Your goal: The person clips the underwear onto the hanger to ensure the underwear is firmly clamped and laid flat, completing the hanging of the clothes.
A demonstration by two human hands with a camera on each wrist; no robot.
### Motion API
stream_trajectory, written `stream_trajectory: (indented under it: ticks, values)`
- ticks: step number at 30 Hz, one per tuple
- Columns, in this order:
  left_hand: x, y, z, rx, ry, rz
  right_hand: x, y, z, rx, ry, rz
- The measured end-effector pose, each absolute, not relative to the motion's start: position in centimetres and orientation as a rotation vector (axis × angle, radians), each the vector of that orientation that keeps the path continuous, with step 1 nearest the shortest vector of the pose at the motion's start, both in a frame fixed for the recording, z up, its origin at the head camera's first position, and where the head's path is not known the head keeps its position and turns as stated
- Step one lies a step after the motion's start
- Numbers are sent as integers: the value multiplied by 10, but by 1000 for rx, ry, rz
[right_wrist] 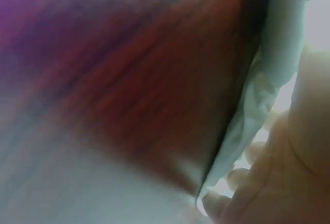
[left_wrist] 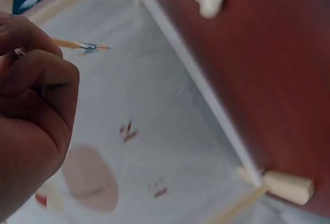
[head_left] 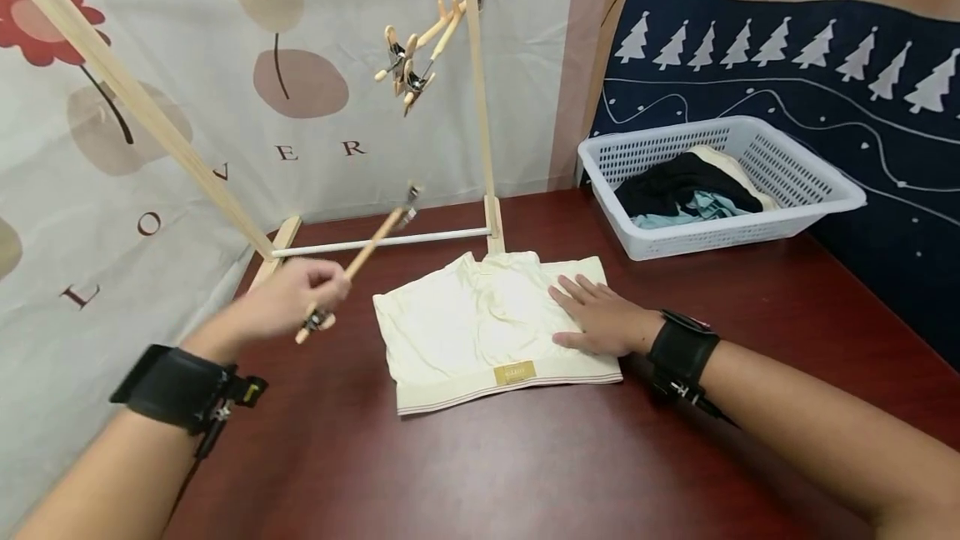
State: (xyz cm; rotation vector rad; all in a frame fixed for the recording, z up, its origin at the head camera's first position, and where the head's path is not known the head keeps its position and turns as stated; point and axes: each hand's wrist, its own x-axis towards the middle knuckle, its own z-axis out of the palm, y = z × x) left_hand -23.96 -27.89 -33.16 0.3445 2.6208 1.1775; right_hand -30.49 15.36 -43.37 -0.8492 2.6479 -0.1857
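Observation:
A pair of cream underpants (head_left: pixel 442 323) lies spread on the table, its waistband with a gold label facing the near side. My right hand (head_left: pixel 600 319) rests on the cloth's right part, fingers spread and straight. In the right wrist view, those fingers (right_wrist: pixel 247 183) appear beside a fold of pale cloth (right_wrist: pixel 247 116). To the left, my left hand (head_left: pixel 296 298) grips a wooden clip hanger (head_left: pixel 371 248) by its bar, raised and tilted, a metal clip at each end. The left wrist view shows curled fingers (left_wrist: pixel 51 74) with one clip (left_wrist: pixel 90 46) sticking out beyond them.
Behind the cloth stands a wooden rack with a white lower rail (head_left: pixel 420 238). More clip hangers (head_left: pixel 442 27) hang at its right post. A white plastic basket (head_left: pixel 817 207) at the back right holds black, teal and cream clothes (head_left: pixel 667 186). A printed curtain (head_left: pixel 195 165) backs the table.

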Motion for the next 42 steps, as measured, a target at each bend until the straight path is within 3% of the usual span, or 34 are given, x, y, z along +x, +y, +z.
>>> stream_trajectory:
  ticks: [5, 10, 17, 23, 42]
  values:
    - [-231, -249, -380, 573, 2675, 979, -308, 158, -436, -920, 2656, -240]
    - [-222, -212, -402, 894, 2832, 685, -315, 163, -433, -996, 2789, -527]
    - [-215, -168, -405, 1265, 2930, 417, -314, 173, -416, -395, 2535, -1240]
    - [-213, -147, -409, 1560, 2883, 257, -291, 192, -413, -174, 2275, -1367]
    - [-195, -146, -414, 1451, 2616, 77, -219, 201, -420, -242, 2075, -1340]
